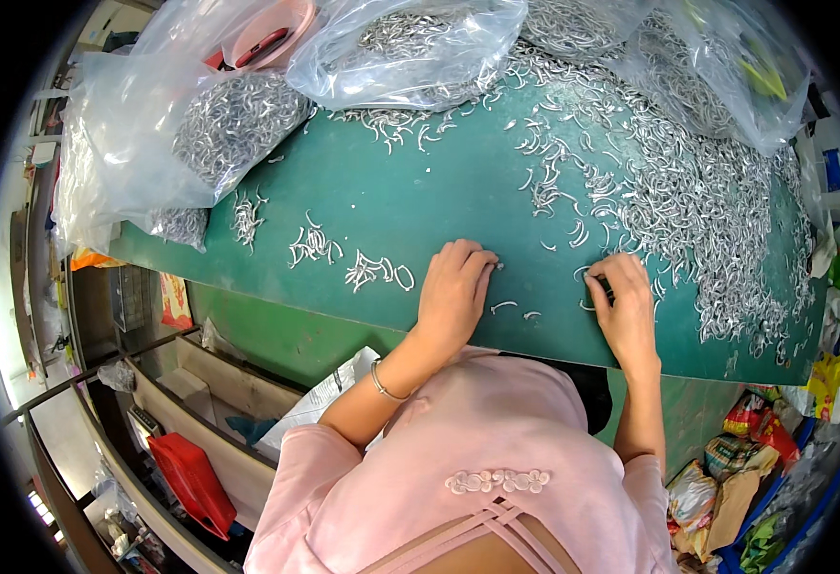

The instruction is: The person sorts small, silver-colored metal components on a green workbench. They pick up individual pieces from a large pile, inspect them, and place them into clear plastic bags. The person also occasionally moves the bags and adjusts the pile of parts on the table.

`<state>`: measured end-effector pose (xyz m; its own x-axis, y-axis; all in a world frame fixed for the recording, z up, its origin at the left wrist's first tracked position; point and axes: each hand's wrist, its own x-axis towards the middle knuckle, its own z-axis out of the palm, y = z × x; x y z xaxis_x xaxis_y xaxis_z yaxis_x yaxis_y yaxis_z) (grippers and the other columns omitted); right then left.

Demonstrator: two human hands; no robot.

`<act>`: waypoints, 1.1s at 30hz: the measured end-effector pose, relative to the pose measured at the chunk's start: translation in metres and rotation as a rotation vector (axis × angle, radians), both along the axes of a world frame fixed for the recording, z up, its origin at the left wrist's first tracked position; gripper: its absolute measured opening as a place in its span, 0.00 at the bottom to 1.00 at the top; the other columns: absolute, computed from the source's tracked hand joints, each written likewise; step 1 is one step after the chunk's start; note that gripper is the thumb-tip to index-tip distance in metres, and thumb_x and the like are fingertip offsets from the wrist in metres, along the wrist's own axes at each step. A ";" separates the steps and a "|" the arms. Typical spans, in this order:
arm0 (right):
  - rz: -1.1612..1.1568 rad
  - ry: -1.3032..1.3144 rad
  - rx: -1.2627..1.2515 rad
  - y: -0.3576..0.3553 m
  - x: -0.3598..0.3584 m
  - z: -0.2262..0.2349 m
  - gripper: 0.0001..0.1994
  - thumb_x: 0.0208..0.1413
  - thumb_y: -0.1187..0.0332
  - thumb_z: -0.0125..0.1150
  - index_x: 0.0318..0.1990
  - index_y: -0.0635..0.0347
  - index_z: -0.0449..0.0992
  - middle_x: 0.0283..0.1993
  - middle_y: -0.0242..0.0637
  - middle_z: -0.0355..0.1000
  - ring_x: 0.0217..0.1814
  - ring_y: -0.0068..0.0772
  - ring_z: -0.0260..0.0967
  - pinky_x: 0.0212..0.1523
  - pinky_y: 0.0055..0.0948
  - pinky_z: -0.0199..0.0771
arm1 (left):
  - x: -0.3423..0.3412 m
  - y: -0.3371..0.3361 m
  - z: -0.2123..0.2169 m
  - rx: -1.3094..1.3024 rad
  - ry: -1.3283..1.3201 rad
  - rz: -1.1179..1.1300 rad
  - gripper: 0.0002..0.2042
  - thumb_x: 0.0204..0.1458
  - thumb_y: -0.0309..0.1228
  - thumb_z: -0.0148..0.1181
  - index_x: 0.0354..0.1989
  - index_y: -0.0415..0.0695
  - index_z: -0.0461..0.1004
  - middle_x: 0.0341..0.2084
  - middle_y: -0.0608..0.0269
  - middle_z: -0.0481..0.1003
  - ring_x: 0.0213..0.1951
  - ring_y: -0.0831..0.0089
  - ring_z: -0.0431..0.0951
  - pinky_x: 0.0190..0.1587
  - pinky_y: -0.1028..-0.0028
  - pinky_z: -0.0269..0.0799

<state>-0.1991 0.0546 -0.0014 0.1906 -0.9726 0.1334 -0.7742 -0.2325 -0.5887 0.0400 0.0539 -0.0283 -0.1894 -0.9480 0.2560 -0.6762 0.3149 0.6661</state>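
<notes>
Silver-coloured metal pieces, small and curved, mostly heaped (726, 220) on the green surface (391, 191), right of and beyond the right hand (624, 301). Key relation: two loose ones lie in the gap between that hand and the left hand (456, 292). The longer curved piece (504, 305) is found right of the left fingertips and closer to the body; its long axis is turned roughly left-right, slightly arched. The shorter piece (532, 315) is located just right of it, at a similar angle. Both are nearer the left hand.

Left hand: fingers bent and bunched, tips down at the surface. A metal bit (498, 266) is seen just beside them; contact can't be confirmed, and any grip underneath is hidden. Right hand: half curled, thumb and fingers parted. A thin arc piece (581, 275) is seen just left of the thumb; whether anything is pinched can't be told.

Small clusters (315, 246) are spaced out left of the left hand. Clear plastic bags (329, 62) of similar pieces are lined along the far side.
</notes>
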 end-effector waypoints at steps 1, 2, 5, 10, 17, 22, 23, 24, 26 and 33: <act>-0.071 0.058 -0.033 0.000 0.001 0.001 0.07 0.48 0.78 0.64 0.35 0.61 0.74 0.37 0.39 0.69 0.42 0.44 0.66 0.43 0.38 0.64 | 0.000 0.001 0.000 0.002 0.002 0.003 0.08 0.48 0.19 0.61 0.37 0.39 0.75 0.36 0.57 0.72 0.39 0.57 0.72 0.41 0.64 0.68; -0.142 0.117 -0.065 -0.001 0.005 0.002 0.08 0.49 0.77 0.64 0.37 0.60 0.74 0.37 0.39 0.70 0.43 0.44 0.66 0.43 0.38 0.63 | -0.002 0.000 0.001 0.004 0.005 -0.001 0.08 0.48 0.19 0.61 0.38 0.39 0.75 0.36 0.56 0.72 0.40 0.57 0.72 0.42 0.63 0.68; -0.253 0.208 -0.135 -0.008 0.016 0.002 0.10 0.51 0.75 0.63 0.42 0.60 0.74 0.41 0.40 0.70 0.46 0.44 0.66 0.44 0.39 0.62 | -0.009 -0.002 0.008 0.024 0.021 -0.012 0.09 0.48 0.19 0.62 0.39 0.38 0.75 0.37 0.56 0.72 0.40 0.56 0.72 0.43 0.63 0.69; -0.160 0.158 -0.144 -0.017 0.036 -0.009 0.13 0.49 0.75 0.64 0.44 0.63 0.74 0.45 0.41 0.69 0.48 0.44 0.64 0.45 0.39 0.62 | -0.009 -0.001 0.014 0.084 -0.004 -0.052 0.10 0.47 0.20 0.63 0.39 0.38 0.75 0.37 0.55 0.72 0.40 0.55 0.73 0.44 0.62 0.69; -0.107 -0.137 -0.160 -0.012 0.030 -0.007 0.11 0.47 0.80 0.63 0.41 0.64 0.76 0.41 0.43 0.71 0.42 0.47 0.67 0.46 0.40 0.67 | 0.000 -0.003 0.007 0.045 0.033 0.050 0.10 0.47 0.20 0.63 0.39 0.38 0.75 0.37 0.55 0.71 0.42 0.56 0.72 0.44 0.63 0.69; 0.008 -0.025 -0.133 -0.019 0.048 -0.001 0.10 0.47 0.76 0.65 0.39 0.61 0.77 0.38 0.39 0.69 0.44 0.42 0.64 0.44 0.38 0.63 | 0.001 -0.003 0.016 0.092 -0.014 -0.011 0.11 0.48 0.18 0.61 0.40 0.38 0.75 0.39 0.55 0.72 0.43 0.56 0.72 0.46 0.62 0.68; 0.055 0.040 -0.121 -0.020 0.051 -0.002 0.10 0.47 0.75 0.65 0.39 0.60 0.77 0.38 0.38 0.68 0.44 0.41 0.64 0.44 0.37 0.62 | 0.001 -0.003 0.016 0.084 -0.008 -0.007 0.11 0.48 0.17 0.61 0.41 0.38 0.75 0.39 0.55 0.72 0.43 0.56 0.72 0.46 0.62 0.68; 0.045 0.052 -0.104 -0.021 0.050 -0.010 0.10 0.46 0.74 0.66 0.39 0.58 0.77 0.37 0.37 0.68 0.44 0.39 0.63 0.43 0.36 0.60 | 0.001 -0.003 0.015 0.077 -0.002 -0.003 0.11 0.48 0.17 0.60 0.41 0.38 0.75 0.39 0.55 0.72 0.43 0.56 0.72 0.46 0.62 0.68; 0.032 0.035 -0.081 -0.019 0.043 -0.009 0.09 0.47 0.74 0.66 0.38 0.59 0.78 0.37 0.36 0.69 0.43 0.39 0.64 0.43 0.36 0.60 | 0.004 -0.002 0.014 0.065 0.018 0.026 0.12 0.48 0.17 0.59 0.42 0.38 0.75 0.39 0.54 0.72 0.43 0.55 0.72 0.47 0.62 0.68; 0.005 -0.170 -0.041 -0.011 0.033 -0.001 0.07 0.49 0.77 0.63 0.37 0.59 0.78 0.39 0.36 0.72 0.44 0.40 0.66 0.45 0.36 0.61 | 0.013 0.002 0.013 0.074 0.040 0.054 0.13 0.48 0.16 0.59 0.43 0.38 0.75 0.40 0.52 0.72 0.44 0.54 0.72 0.47 0.62 0.68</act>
